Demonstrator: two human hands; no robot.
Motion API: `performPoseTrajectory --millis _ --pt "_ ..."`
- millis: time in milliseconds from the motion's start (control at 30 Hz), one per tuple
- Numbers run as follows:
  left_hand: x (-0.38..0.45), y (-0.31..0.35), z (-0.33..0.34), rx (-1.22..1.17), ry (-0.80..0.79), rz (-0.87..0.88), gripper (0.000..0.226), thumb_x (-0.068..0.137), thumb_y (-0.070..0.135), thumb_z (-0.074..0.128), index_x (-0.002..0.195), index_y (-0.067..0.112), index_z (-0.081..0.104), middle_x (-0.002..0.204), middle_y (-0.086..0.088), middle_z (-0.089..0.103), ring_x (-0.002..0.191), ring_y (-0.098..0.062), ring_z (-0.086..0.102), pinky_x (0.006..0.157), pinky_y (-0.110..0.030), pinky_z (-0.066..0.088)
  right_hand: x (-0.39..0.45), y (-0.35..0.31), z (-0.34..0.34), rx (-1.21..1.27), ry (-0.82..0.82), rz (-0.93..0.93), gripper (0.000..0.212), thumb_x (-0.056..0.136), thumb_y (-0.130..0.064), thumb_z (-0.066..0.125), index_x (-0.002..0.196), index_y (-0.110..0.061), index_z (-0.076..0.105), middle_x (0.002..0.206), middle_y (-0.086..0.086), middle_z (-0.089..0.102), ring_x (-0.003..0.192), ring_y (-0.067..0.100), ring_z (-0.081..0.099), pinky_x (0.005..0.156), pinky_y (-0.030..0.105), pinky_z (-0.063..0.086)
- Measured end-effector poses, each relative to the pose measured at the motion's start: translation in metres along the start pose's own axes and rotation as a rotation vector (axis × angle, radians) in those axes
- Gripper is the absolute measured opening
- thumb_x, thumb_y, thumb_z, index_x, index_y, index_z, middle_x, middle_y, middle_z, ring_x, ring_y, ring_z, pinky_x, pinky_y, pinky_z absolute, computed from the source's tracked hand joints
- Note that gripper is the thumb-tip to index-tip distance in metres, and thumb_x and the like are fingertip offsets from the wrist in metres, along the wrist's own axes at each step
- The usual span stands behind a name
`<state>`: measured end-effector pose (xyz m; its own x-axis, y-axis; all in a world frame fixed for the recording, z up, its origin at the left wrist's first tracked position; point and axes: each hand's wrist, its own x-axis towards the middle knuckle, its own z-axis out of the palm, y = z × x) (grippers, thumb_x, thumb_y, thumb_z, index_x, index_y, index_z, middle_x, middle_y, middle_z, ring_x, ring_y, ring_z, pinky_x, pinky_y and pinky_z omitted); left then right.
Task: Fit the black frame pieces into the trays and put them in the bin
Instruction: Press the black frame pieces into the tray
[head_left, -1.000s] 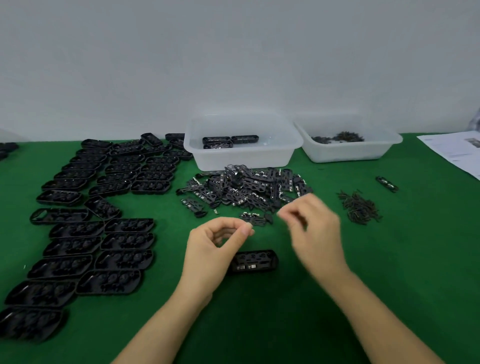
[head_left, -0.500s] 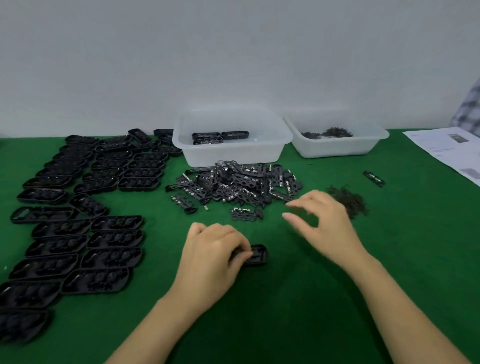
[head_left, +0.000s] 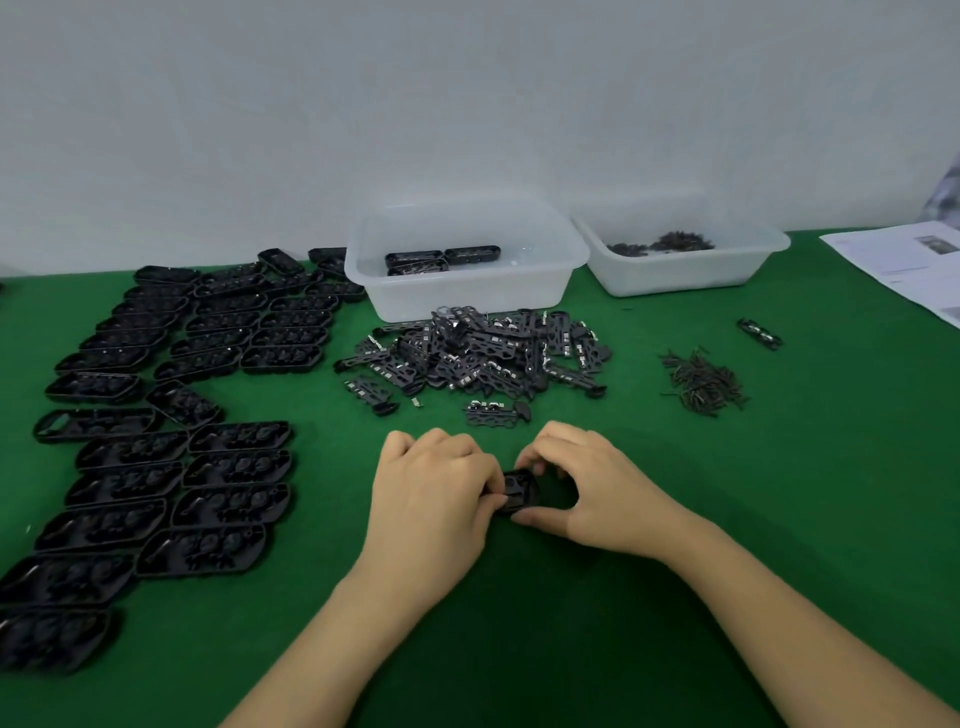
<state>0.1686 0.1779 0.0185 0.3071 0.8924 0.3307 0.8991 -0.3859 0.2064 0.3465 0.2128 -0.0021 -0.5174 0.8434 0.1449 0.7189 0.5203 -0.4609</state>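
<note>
While both forearms reach in from the bottom edge, the left hand (head_left: 434, 501) lies knuckles-up over the left end of a black tray (head_left: 521, 490) on the green desk (head_left: 779, 519), fingers curled down and clamped on it. The right hand (head_left: 592, 491) arches over the tray's right end, thumb under the near edge and fingertips (head_left: 527, 462) pinching the far edge. Only a small part of the tray shows between the two hands.

Two clear bins stand at the back: the left bin (head_left: 467, 296) holds three filled trays, the right bin (head_left: 680, 270) a scatter of small dark parts. One heap of frame pieces (head_left: 483, 353) lies just in front of the left bin, with one loose piece (head_left: 759, 333) well apart to the right. One pile of pins (head_left: 704, 382) sits near it. Rows of empty trays (head_left: 171, 415) cover the desk's left side; they are too many and overlapping to count. One paper sheet (head_left: 904, 260) lies at the right edge.
</note>
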Motion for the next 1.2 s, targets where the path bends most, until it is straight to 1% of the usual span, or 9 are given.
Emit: performPoseTrajectory --millis 167,300,500,667,800,867,1000,1133,1200 --pt "0.005 0.003 0.001 0.052 -0.034 -0.013 0.009 0.077 0.038 0.07 0.076 0.03 0.066 0.08 0.012 0.061 0.083 -0.012 0.053 0.065 -0.029 0.009 0.0 -0.002 -0.001 0.0 0.001 -0.001 0.037 0.073 -0.049 0.068 0.098 -0.024 0.057 0.082 -0.024 0.037 0.078 -0.012 0.038 0.072 0.017 0.026" --pt "0.007 0.003 0.003 0.075 -0.026 -0.014 0.012 0.079 0.044 0.066 0.08 0.032 0.066 0.084 0.013 0.06 0.088 -0.011 0.051 0.066 -0.029 0.009 0.0 -0.004 -0.001 0.004 0.004 -0.001 0.037 0.072 -0.047 0.07 0.097 -0.022 0.058 0.082 -0.022 0.038 0.075 -0.012 0.038 0.069 0.017 0.027" --pt "0.007 0.001 0.005 0.087 -0.022 -0.012 0.014 0.079 0.046 0.064 0.081 0.033 0.066 0.085 0.014 0.061 0.089 -0.01 0.051 0.066 -0.029 0.01 0.0 -0.005 -0.001 0.011 0.008 -0.006 0.036 0.072 -0.046 0.071 0.095 -0.021 0.059 0.081 -0.021 0.04 0.074 -0.011 0.04 0.067 0.008 0.029" --pt "0.008 0.0 0.005 0.083 -0.014 0.003 0.015 0.08 0.048 0.063 0.084 0.033 0.066 0.088 0.014 0.061 0.091 -0.009 0.05 0.067 -0.029 0.011 0.0 -0.004 -0.001 0.027 0.013 -0.007 0.036 0.072 -0.045 0.072 0.095 -0.021 0.058 0.081 -0.021 0.04 0.074 -0.01 0.04 0.066 0.008 0.03" --pt "0.005 -0.007 0.006 -0.03 0.03 0.053 0.018 0.077 0.047 0.066 0.09 0.035 0.067 0.088 0.014 0.062 0.09 -0.011 0.053 0.071 -0.029 0.019 -0.001 -0.003 0.0 0.039 0.017 -0.002 0.036 0.071 -0.044 0.072 0.096 -0.021 0.058 0.082 -0.02 0.041 0.075 -0.011 0.041 0.066 0.009 0.03" --pt "0.001 -0.018 0.007 -0.117 0.043 0.074 0.029 0.073 0.049 0.069 0.098 0.035 0.066 0.094 0.014 0.061 0.093 -0.011 0.054 0.076 -0.029 0.025 -0.001 -0.003 0.002 0.042 0.02 0.004 0.034 0.071 -0.042 0.072 0.095 -0.023 0.057 0.081 -0.022 0.041 0.075 -0.012 0.041 0.065 0.01 0.029" --pt "-0.011 -0.046 0.01 -0.246 -0.128 0.021 0.063 0.062 0.06 0.071 0.118 0.032 0.059 0.111 0.017 0.052 0.105 -0.004 0.05 0.087 -0.027 0.03 -0.002 -0.001 0.006 0.064 0.029 0.011 0.032 0.072 -0.042 0.071 0.094 -0.028 0.053 0.082 -0.023 0.042 0.077 -0.011 0.041 0.064 0.012 0.026" --pt "-0.011 -0.053 0.016 -0.426 -0.063 -0.044 0.045 0.062 0.04 0.082 0.104 0.029 0.068 0.094 0.018 0.062 0.09 -0.001 0.058 0.085 -0.029 0.045 -0.001 0.0 0.008 0.094 0.033 0.034 0.032 0.073 -0.042 0.07 0.094 -0.031 0.049 0.084 -0.022 0.045 0.075 -0.006 0.041 0.063 0.013 0.03" --pt "-0.01 -0.053 0.019 -0.483 -0.02 -0.053 0.041 0.061 0.032 0.084 0.1 0.028 0.07 0.087 0.017 0.063 0.081 -0.001 0.058 0.077 -0.019 0.046 -0.001 0.0 0.007 0.128 0.032 0.049 0.033 0.072 -0.041 0.071 0.094 -0.03 0.05 0.084 -0.02 0.047 0.073 -0.001 0.042 0.063 0.014 0.034"
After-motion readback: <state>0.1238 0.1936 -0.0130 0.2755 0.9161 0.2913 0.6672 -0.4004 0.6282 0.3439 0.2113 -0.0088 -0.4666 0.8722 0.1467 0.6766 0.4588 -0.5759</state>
